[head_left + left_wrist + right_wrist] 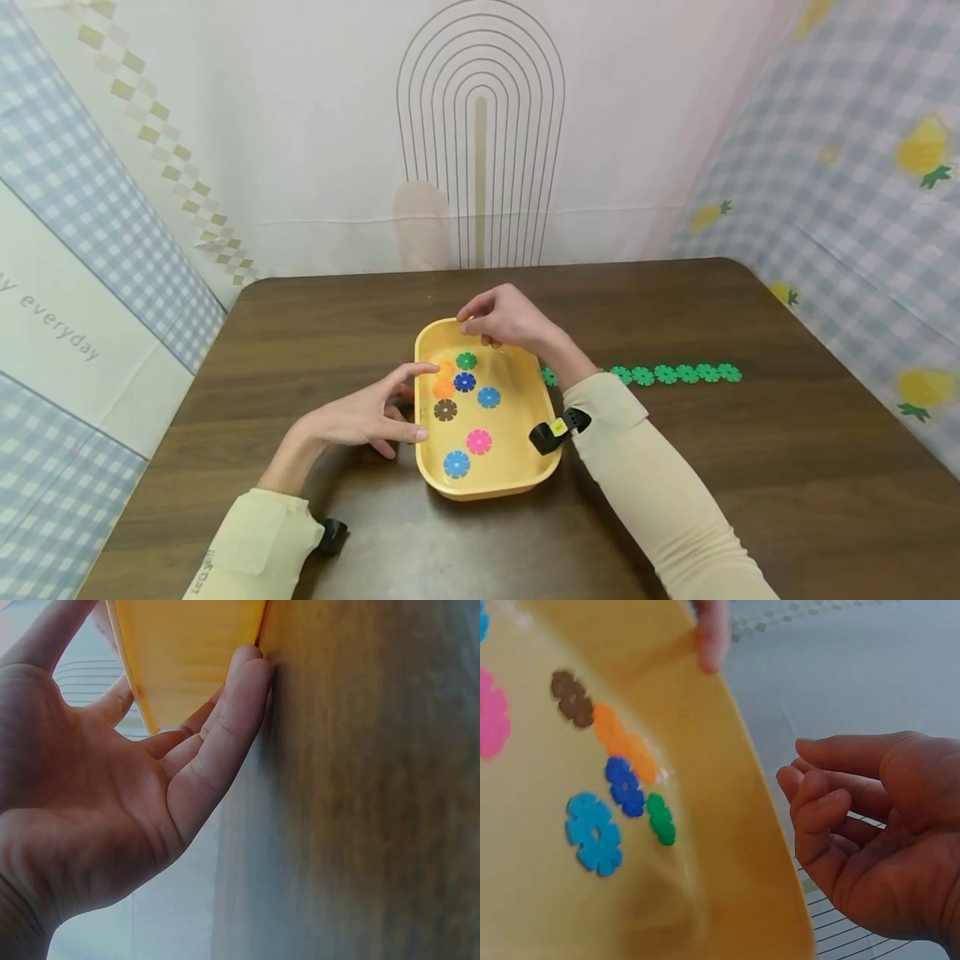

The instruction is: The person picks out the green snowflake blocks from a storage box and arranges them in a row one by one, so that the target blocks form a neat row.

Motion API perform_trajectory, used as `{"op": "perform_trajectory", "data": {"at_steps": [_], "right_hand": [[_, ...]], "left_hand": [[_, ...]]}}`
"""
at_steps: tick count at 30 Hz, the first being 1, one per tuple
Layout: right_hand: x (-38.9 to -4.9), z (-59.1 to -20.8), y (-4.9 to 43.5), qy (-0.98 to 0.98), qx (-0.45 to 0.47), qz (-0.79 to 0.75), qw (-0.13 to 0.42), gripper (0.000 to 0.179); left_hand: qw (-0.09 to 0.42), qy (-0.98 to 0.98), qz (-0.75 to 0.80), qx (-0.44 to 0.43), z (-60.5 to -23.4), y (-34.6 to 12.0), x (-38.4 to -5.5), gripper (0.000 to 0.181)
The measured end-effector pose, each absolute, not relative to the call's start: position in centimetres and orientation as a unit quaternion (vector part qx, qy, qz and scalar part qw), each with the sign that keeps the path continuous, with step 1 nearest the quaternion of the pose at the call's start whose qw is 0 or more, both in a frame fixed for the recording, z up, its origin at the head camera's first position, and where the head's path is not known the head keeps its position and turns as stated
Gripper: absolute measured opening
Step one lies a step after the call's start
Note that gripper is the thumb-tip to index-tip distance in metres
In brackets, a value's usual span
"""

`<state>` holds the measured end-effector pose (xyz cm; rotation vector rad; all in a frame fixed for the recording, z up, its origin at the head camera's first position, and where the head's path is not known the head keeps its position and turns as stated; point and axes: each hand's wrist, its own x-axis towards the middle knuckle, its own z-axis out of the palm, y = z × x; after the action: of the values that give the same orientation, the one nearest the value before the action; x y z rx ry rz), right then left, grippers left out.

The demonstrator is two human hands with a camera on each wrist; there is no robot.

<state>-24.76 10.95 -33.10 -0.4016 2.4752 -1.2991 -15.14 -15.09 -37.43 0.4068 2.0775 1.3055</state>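
A yellow tray point(517, 433) stands on the table with notched plastic discs inside. Among them are a green disc point(467, 361), a dark blue disc point(465, 382), a brown disc point(446, 410) and a pink disc point(479, 442). My left hand point(367, 412) holds the tray's left side, thumb and index finger over the rim, the other fingers against the outer wall. At the far rim is my right hand point(510, 317), its fingers loosely bent. The right wrist view shows this hand point(877, 825) beside the rim, apart from it, with nothing visible between its fingertips.
A row of green discs point(664, 374) lies on the wooden table point(750, 483) right of the tray, partly hidden by my right forearm. Patterned cloth point(330, 150) hangs behind the table and at both sides.
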Motion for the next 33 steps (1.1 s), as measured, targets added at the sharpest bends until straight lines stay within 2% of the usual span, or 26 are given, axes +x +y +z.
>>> {"op": "perform_trajectory", "data": {"at_steps": [9,17,24,33], "right_hand": [[-25.0,-34.6,10.2,0.888,-0.124,-0.407,0.175,0.017],[-24.7,-35.1,9.5,0.922,-0.146,-0.313,0.176,0.026],[-24.5,-35.6,9.2,0.946,-0.175,-0.221,0.16,0.032],[-24.2,-36.0,9.0,0.951,-0.198,-0.187,0.144,0.026]], "left_hand": [[0.32,0.79,0.498,0.158,-37.4,-15.1,-15.1,0.087],[0.323,0.788,0.5,0.157,-37.4,-15.1,-15.1,0.086],[0.32,0.789,0.499,0.163,-37.5,-15.1,-15.1,0.087],[0.32,0.79,0.499,0.16,-37.4,-15.1,-15.1,0.087]]}}
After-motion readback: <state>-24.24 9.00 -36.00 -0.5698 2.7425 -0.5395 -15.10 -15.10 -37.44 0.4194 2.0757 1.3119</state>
